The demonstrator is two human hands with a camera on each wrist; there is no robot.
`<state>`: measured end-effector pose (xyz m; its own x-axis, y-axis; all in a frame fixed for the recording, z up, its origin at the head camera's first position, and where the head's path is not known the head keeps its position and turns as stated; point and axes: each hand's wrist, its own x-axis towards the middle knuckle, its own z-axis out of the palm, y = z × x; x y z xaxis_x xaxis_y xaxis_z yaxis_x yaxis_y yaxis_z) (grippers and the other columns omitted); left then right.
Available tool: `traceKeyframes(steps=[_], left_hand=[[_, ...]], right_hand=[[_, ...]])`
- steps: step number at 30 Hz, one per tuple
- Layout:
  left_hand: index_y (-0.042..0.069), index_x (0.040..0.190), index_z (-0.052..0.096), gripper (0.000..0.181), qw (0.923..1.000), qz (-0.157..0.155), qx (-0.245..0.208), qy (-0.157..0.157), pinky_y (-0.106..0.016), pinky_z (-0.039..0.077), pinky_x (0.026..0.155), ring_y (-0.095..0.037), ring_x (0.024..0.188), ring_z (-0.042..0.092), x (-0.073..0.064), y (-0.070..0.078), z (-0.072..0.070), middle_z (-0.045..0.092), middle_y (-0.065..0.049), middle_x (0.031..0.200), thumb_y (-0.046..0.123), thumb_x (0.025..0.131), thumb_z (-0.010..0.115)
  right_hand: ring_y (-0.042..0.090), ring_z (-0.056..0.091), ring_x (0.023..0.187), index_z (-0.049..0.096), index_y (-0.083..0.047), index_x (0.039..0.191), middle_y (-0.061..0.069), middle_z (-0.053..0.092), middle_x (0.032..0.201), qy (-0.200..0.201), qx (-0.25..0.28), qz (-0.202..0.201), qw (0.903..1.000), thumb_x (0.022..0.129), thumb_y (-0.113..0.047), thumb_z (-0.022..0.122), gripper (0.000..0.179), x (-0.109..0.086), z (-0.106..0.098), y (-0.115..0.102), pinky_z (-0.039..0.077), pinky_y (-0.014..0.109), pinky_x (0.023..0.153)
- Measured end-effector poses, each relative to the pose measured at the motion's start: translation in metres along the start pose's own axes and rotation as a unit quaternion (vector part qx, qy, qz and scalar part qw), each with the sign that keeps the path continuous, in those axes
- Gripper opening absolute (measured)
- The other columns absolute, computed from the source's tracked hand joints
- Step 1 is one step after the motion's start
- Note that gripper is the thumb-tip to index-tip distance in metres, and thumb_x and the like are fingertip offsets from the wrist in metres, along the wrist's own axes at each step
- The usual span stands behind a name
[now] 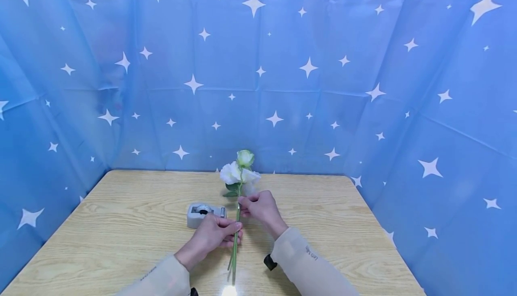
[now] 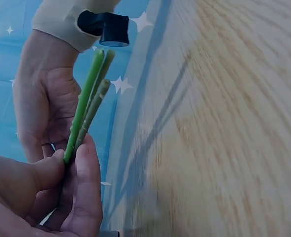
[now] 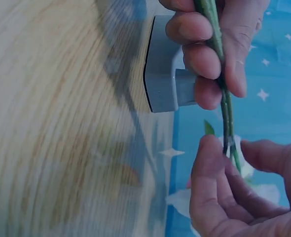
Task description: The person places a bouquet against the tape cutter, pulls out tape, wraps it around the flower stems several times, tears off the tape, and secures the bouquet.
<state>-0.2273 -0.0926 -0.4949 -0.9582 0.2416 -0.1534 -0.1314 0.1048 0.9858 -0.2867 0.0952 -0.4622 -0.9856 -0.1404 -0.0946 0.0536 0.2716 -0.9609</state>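
Three white artificial flowers [image 1: 231, 173] with green stems [image 1: 234, 253] are held bunched above the table, blooms toward the back. My left hand [image 1: 214, 234] grips the stems around their middle between thumb and fingers. Higher up, below the blooms, my right hand [image 1: 261, 207] has its thumb and fingers round the stems. A shiny clear strip, like tape, shows on the stems [image 3: 227, 116] between the right fingertips in the right wrist view. The cut stem ends [image 2: 100, 64] point back toward the body. Just left of the bunch stands a grey tape dispenser [image 1: 194, 219] with a roll in it.
The wood-grain table [image 1: 121, 233] reaches back to a blue curtain [image 1: 226, 63] with white stars, which also hangs at both sides. A dark wrist camera [image 1: 270, 262] sticks out from the right sleeve [image 1: 307, 264].
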Motion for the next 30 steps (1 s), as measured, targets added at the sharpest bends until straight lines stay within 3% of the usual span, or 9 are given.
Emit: traceKeyframes(steps=[4, 14, 30], left_hand=[[-0.009, 0.12, 0.085, 0.029, 0.9997, 0.007, 0.017, 0.013, -0.03, 0.074, 0.076, -0.014, 0.08, 0.084, -0.0004, 0.0, 0.0006, 0.089, -0.016, 0.096, 0.018, 0.113, 0.08], [-0.006, 0.116, 0.088, 0.023, 0.9972, 0.022, 0.061, 0.039, -0.024, 0.069, 0.068, -0.009, 0.072, 0.079, -0.0031, 0.0018, 0.0025, 0.088, -0.012, 0.088, 0.015, 0.11, 0.083], [-0.003, 0.118, 0.088, 0.025, 0.9969, 0.008, 0.056, 0.055, -0.024, 0.069, 0.067, -0.01, 0.072, 0.079, -0.0018, -0.0007, 0.0024, 0.089, -0.015, 0.092, 0.02, 0.108, 0.087]], right_hand=[[0.023, 0.087, 0.085, 0.088, 0.005, 0.111, 0.016, 0.086, 0.099, 0.0, -0.011, -0.003, 0.9999, 0.112, -0.021, 0.082, 0.027, -0.0006, 0.0009, -0.0009, 0.076, 0.043, 0.089], [0.016, 0.084, 0.081, 0.09, 0.002, 0.11, 0.013, 0.087, 0.101, 0.01, -0.02, 0.008, 0.9997, 0.107, -0.02, 0.088, 0.022, 0.0005, 0.0054, -0.0016, 0.076, 0.04, 0.085], [0.008, 0.076, 0.074, 0.088, 0.003, 0.107, 0.015, 0.088, 0.105, -0.004, 0.014, 0.028, 0.9995, 0.108, -0.012, 0.085, 0.015, 0.0086, 0.0071, 0.0032, 0.07, 0.024, 0.075]])
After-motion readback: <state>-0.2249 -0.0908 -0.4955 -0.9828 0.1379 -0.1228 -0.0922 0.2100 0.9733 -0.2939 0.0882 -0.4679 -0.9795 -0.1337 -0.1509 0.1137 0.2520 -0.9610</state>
